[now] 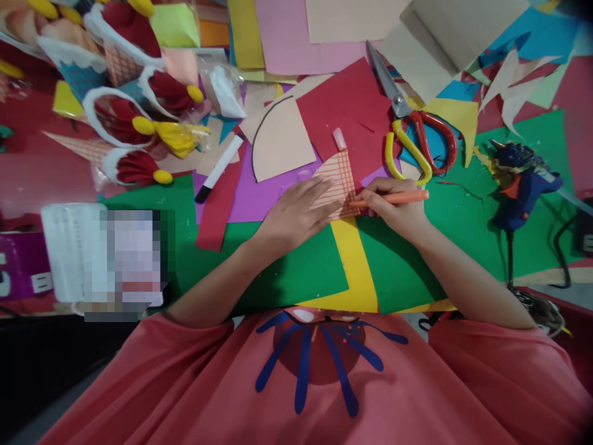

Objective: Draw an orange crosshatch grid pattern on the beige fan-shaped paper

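Observation:
My right hand (393, 207) grips an orange marker (407, 196), its tip on a pale paper wedge (333, 176). Orange lines run across the wedge, crossed into a grid along its right side. Lying flat with fingers spread, my left hand (299, 213) rests on the wedge's left part and covers some of it. A marker cap (340, 138) sits at the wedge's top. Beyond my left hand is a peach paper piece (285, 139) with a black curved edge. To its left lies a white marker with a black cap (220, 167).
Scissors (401, 105) with red and yellow handles lie beyond my right hand. A blue glue gun (523, 185) with a cord is at the right. Several paper cones with red tops (132, 123) crowd the back left. Green sheets (287, 272) cover the near table.

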`<state>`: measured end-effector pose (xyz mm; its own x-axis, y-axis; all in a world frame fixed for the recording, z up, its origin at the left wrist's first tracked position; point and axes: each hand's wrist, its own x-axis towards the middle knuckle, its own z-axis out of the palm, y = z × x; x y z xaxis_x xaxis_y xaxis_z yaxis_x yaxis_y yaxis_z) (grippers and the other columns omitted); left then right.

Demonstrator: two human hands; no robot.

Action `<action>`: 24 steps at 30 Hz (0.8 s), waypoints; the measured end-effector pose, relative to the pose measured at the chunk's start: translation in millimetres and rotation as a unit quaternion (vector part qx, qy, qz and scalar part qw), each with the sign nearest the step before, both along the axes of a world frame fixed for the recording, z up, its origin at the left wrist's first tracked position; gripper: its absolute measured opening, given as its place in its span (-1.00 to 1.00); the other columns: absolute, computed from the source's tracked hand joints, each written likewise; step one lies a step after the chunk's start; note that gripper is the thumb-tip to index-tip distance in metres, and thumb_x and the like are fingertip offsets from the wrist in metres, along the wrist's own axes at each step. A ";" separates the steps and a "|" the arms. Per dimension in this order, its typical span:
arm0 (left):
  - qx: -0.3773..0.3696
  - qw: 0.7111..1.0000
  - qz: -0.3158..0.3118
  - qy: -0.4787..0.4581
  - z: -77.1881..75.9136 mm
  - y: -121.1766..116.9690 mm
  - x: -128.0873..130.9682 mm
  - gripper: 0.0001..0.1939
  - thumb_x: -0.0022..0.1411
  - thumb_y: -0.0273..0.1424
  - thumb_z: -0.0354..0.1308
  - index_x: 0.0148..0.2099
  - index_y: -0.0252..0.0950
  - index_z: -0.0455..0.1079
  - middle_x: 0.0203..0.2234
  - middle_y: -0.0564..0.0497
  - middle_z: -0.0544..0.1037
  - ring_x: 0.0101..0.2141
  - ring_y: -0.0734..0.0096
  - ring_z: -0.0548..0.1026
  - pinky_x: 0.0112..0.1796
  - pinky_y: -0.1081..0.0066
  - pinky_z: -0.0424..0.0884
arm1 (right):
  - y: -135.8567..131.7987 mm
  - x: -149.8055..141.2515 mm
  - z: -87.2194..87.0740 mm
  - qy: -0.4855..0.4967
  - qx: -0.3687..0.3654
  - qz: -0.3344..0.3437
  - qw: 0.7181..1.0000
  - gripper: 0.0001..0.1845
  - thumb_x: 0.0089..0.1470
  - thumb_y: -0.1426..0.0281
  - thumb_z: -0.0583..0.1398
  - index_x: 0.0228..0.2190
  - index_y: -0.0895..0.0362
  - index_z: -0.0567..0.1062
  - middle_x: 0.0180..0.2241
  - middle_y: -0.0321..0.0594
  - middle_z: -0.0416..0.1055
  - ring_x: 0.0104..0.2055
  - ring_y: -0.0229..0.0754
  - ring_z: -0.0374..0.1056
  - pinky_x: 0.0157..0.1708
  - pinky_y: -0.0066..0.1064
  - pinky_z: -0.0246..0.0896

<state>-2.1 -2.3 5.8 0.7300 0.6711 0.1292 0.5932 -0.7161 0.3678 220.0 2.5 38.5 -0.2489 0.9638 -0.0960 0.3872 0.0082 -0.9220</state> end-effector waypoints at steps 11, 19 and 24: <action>-0.021 1.000 0.003 -0.015 4.2 0.0 1.7 -0.70 0.37 -0.33 -0.02 0.09 -0.16 0.36 0.18 -0.15 0.29 0.22 0.12 0.20 0.13 0.01 0.21 | 1.1 1.6 0.2 0.011 -0.017 0.038 0.999 -0.81 -0.13 0.45 0.12 -0.69 0.17 0.42 -0.69 -0.34 0.34 -0.65 -0.38 0.18 -0.63 -0.52 0.04; -0.006 1.000 0.001 -0.011 1.9 0.1 1.0 -0.69 0.37 -0.29 -0.04 0.09 -0.16 0.36 0.17 -0.14 0.30 0.21 0.12 0.21 0.13 0.04 0.22 | 1.2 0.9 0.5 0.002 -0.020 0.031 0.999 -0.81 -0.13 0.44 0.13 -0.70 0.17 0.41 -0.70 -0.34 0.32 -0.65 -0.39 0.16 -0.65 -0.53 0.00; -0.014 1.000 -0.004 -0.020 1.0 -0.1 0.4 -0.67 0.39 -0.31 -0.06 0.12 -0.19 0.34 0.18 -0.18 0.29 0.21 0.10 0.19 0.13 0.03 0.20 | 3.5 2.0 2.5 0.045 -0.054 0.001 0.998 -0.84 -0.16 0.45 0.12 -0.69 0.17 0.41 -0.69 -0.34 0.34 -0.66 -0.39 0.19 -0.65 -0.54 0.06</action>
<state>-1.6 -2.4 6.8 0.7300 0.6693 0.1383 0.5725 -0.7093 0.4112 222.0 6.0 41.0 -0.2634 0.9485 -0.1761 0.3038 -0.0917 -0.9483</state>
